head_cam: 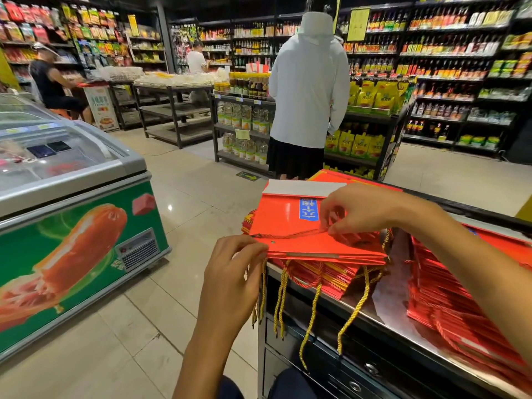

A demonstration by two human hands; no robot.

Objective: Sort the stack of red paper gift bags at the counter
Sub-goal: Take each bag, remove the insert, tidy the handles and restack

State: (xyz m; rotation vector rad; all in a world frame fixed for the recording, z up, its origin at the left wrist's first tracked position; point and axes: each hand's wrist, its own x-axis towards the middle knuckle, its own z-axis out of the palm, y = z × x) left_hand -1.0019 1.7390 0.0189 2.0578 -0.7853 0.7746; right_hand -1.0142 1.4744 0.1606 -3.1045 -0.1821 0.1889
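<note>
From the head camera I look down over the near corner of a steel-topped counter [383, 306] in a grocery shop. A stack of flat red gift bags [319, 272] sits on that corner, its yellow rope handles [311, 318] dangling over the counter's front edge. The top bag [288, 223] lies flat on the stack, glossy red with a blue label [309, 208] and a white folded base at its far end.

My left hand [233, 272] is at the near left corner of the top bag; thumb and fingers are curled and pinch the bag's edge just beside a small metal eyelet. The rest of that hand hangs off the counter, over the floor.

My right hand [357, 211] reaches in from the right and sits over the right half of the same bag. Its fingertips are bent down and pinch at the bag's surface near the blue label, where a dark cord runs across the red paper; I cannot tell whether it grips the cord or the paper itself.

A second, taller pile of red bags [449, 306] lies further right on the counter, under my right forearm, apart from the first stack.

To the left stands a chest freezer [86, 249]. Beyond the counter a person in a white hoodie [309, 82] faces shelves [449, 53] of bottles.
</note>
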